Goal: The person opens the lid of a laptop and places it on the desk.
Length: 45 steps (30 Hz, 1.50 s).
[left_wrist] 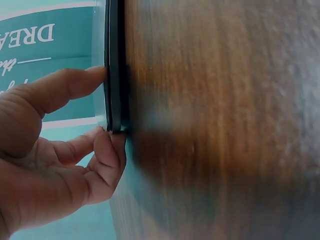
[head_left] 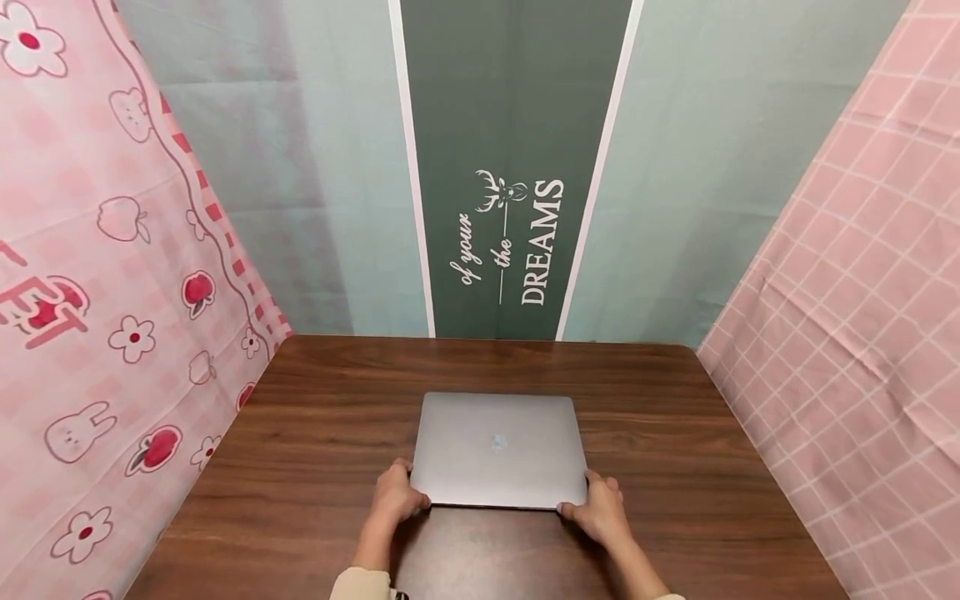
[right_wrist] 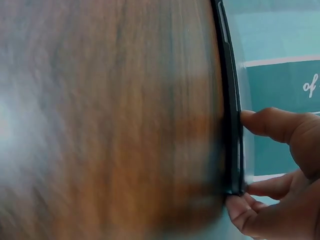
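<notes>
While the left hand [head_left: 397,493] and the right hand [head_left: 600,510] are clamped on the near corners of a closed, silver-grey, rectangular metal laptop [head_left: 480,467], each thumb bears on its near edge and the fingers bend at its side edge. The laptop lies lid up, near the middle of the brown wood-grain table [head_left: 315,433]; whether its underside is fully seated cannot be told. Step in hand, as judged: positioning the closed laptop with a two-handed grip. The next move appears to call for equal force at both corners, with the body kept level. Clearance: bare tabletop extends widely to left and right; the strip beyond the laptop is shallower and ends at a dark-green and pale-blue cloth backdrop [head_left: 517,100]. Pink printed cloth [head_left: 67,158] borders the left table edge, pink-and-white checked cloth [head_left: 862,292] the right.
</notes>
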Each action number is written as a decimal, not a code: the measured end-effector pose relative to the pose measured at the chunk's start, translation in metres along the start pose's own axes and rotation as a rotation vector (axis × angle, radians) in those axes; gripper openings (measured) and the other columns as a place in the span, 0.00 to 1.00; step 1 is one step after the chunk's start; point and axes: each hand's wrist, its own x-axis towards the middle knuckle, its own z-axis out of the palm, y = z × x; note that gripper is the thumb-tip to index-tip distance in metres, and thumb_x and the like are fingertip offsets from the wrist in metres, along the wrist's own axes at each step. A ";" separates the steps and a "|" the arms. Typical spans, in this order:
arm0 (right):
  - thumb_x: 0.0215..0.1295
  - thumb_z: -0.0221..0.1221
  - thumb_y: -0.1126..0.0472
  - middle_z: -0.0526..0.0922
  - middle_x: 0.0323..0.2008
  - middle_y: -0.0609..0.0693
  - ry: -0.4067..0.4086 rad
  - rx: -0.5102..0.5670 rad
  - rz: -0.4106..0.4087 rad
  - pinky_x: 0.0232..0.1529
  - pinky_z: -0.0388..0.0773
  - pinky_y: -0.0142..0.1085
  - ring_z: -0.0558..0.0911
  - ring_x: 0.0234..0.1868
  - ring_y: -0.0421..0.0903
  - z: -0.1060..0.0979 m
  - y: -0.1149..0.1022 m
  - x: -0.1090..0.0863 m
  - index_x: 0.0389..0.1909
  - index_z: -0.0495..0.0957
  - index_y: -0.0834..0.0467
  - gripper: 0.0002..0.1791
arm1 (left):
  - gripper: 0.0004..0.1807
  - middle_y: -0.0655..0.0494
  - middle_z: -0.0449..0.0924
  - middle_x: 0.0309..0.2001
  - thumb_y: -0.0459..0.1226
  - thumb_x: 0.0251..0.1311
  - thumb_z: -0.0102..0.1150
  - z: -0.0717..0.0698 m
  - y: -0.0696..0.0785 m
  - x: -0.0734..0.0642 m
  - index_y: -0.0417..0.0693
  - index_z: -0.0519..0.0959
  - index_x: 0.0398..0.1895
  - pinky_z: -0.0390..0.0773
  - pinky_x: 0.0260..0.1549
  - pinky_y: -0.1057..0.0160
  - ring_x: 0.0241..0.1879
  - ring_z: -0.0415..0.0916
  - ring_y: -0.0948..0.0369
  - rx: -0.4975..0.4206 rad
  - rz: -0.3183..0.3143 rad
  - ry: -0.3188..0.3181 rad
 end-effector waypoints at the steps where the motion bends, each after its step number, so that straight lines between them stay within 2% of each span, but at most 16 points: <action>1: 0.37 0.73 0.58 0.67 0.44 0.76 -0.007 -0.012 -0.012 0.46 0.68 0.58 0.69 0.46 0.72 -0.001 -0.001 0.000 0.54 0.64 0.81 0.46 | 0.33 0.37 0.77 0.36 0.28 0.25 0.75 -0.001 0.000 0.000 0.29 0.73 0.42 0.73 0.40 0.49 0.40 0.74 0.41 0.001 0.005 0.001; 3: 0.39 0.73 0.58 0.67 0.44 0.76 -0.018 -0.068 -0.056 0.46 0.68 0.58 0.68 0.46 0.72 -0.003 -0.005 -0.002 0.53 0.65 0.82 0.45 | 0.32 0.37 0.78 0.37 0.30 0.26 0.75 -0.002 0.000 -0.001 0.29 0.73 0.42 0.73 0.41 0.49 0.40 0.74 0.42 0.002 0.019 -0.005; 6: 0.40 0.71 0.57 0.70 0.42 0.73 -0.016 -0.229 -0.192 0.42 0.70 0.57 0.70 0.43 0.69 -0.007 -0.018 -0.005 0.50 0.68 0.81 0.41 | 0.34 0.37 0.77 0.40 0.31 0.27 0.75 -0.004 0.000 -0.003 0.29 0.74 0.45 0.72 0.43 0.48 0.43 0.73 0.41 0.008 0.067 -0.009; 9: 0.40 0.69 0.60 0.74 0.37 0.66 0.045 -0.386 -0.401 0.36 0.73 0.54 0.74 0.38 0.64 -0.005 -0.035 -0.008 0.45 0.75 0.75 0.31 | 0.36 0.36 0.75 0.43 0.32 0.27 0.76 -0.006 -0.001 -0.006 0.30 0.74 0.48 0.72 0.44 0.47 0.45 0.72 0.41 0.046 0.175 -0.002; 12: 0.41 0.64 0.63 0.77 0.33 0.60 0.114 -0.501 -0.626 0.32 0.75 0.51 0.77 0.35 0.59 0.003 -0.053 -0.010 0.40 0.78 0.70 0.22 | 0.38 0.38 0.74 0.46 0.33 0.28 0.77 -0.007 -0.006 -0.008 0.33 0.74 0.51 0.72 0.44 0.46 0.46 0.72 0.41 0.095 0.247 0.014; 15: 0.42 0.64 0.65 0.78 0.34 0.59 0.174 -0.613 -0.781 0.34 0.75 0.48 0.78 0.37 0.56 0.015 -0.067 -0.009 0.39 0.79 0.67 0.19 | 0.39 0.40 0.74 0.48 0.36 0.29 0.77 -0.008 -0.010 -0.010 0.36 0.74 0.52 0.71 0.43 0.43 0.48 0.71 0.41 0.122 0.262 0.018; 18: 0.38 0.68 0.63 0.78 0.35 0.60 0.208 -0.726 -0.849 0.34 0.74 0.46 0.77 0.37 0.55 0.027 -0.076 -0.007 0.39 0.79 0.66 0.22 | 0.41 0.39 0.73 0.51 0.39 0.30 0.78 -0.009 -0.013 -0.010 0.37 0.74 0.54 0.67 0.45 0.38 0.53 0.67 0.38 0.133 0.256 0.004; 21: 0.35 0.71 0.61 0.77 0.36 0.60 0.226 -0.811 -0.874 0.35 0.74 0.45 0.76 0.37 0.55 0.036 -0.081 -0.005 0.40 0.79 0.65 0.26 | 0.43 0.36 0.70 0.54 0.40 0.29 0.78 -0.008 -0.016 -0.008 0.37 0.73 0.56 0.62 0.47 0.34 0.58 0.60 0.35 0.134 0.248 -0.014; 24: 0.37 0.71 0.59 0.78 0.38 0.61 0.209 -0.866 -0.866 0.36 0.74 0.45 0.76 0.38 0.55 0.042 -0.084 -0.004 0.42 0.79 0.64 0.26 | 0.44 0.34 0.67 0.57 0.41 0.28 0.78 -0.006 -0.020 -0.006 0.37 0.72 0.57 0.58 0.50 0.31 0.62 0.53 0.33 0.123 0.233 -0.033; 26: 0.39 0.71 0.58 0.78 0.40 0.61 0.162 -0.878 -0.843 0.37 0.75 0.45 0.76 0.40 0.56 0.045 -0.087 -0.003 0.44 0.78 0.64 0.27 | 0.45 0.33 0.64 0.59 0.41 0.28 0.78 -0.005 -0.022 -0.004 0.37 0.72 0.57 0.55 0.50 0.29 0.62 0.50 0.32 0.114 0.215 -0.054; 30: 0.42 0.70 0.57 0.76 0.47 0.63 0.013 -0.875 -0.776 0.40 0.75 0.47 0.76 0.46 0.59 0.048 -0.096 -0.004 0.50 0.76 0.64 0.31 | 0.47 0.30 0.59 0.63 0.41 0.27 0.78 -0.006 -0.024 0.001 0.40 0.70 0.60 0.46 0.49 0.25 0.64 0.44 0.31 0.090 0.164 -0.093; 33: 0.43 0.70 0.58 0.75 0.50 0.65 -0.035 -0.874 -0.746 0.41 0.75 0.47 0.75 0.49 0.60 0.050 -0.101 -0.005 0.53 0.74 0.64 0.33 | 0.48 0.29 0.56 0.64 0.40 0.27 0.78 -0.007 -0.023 0.004 0.41 0.70 0.61 0.41 0.48 0.23 0.64 0.41 0.30 0.064 0.132 -0.106; 37: 0.44 0.70 0.59 0.74 0.51 0.66 -0.037 -0.888 -0.726 0.42 0.75 0.46 0.75 0.50 0.60 0.054 -0.107 -0.005 0.53 0.74 0.65 0.32 | 0.48 0.29 0.52 0.65 0.39 0.27 0.78 -0.004 -0.021 0.006 0.42 0.69 0.62 0.39 0.48 0.23 0.64 0.39 0.29 0.051 0.108 -0.117; 42: 0.48 0.69 0.60 0.72 0.53 0.67 -0.106 -0.896 -0.679 0.44 0.75 0.44 0.74 0.52 0.61 0.060 -0.111 -0.007 0.56 0.73 0.65 0.32 | 0.54 0.28 0.49 0.66 0.40 0.26 0.80 -0.002 -0.022 0.007 0.41 0.65 0.65 0.38 0.50 0.25 0.64 0.37 0.30 0.064 0.056 -0.125; 45: 0.50 0.68 0.60 0.72 0.53 0.67 -0.119 -0.901 -0.663 0.44 0.75 0.44 0.74 0.52 0.61 0.063 -0.111 -0.006 0.56 0.72 0.65 0.31 | 0.54 0.27 0.48 0.66 0.39 0.25 0.80 -0.003 -0.022 0.008 0.40 0.65 0.64 0.38 0.51 0.26 0.65 0.36 0.30 0.070 0.052 -0.136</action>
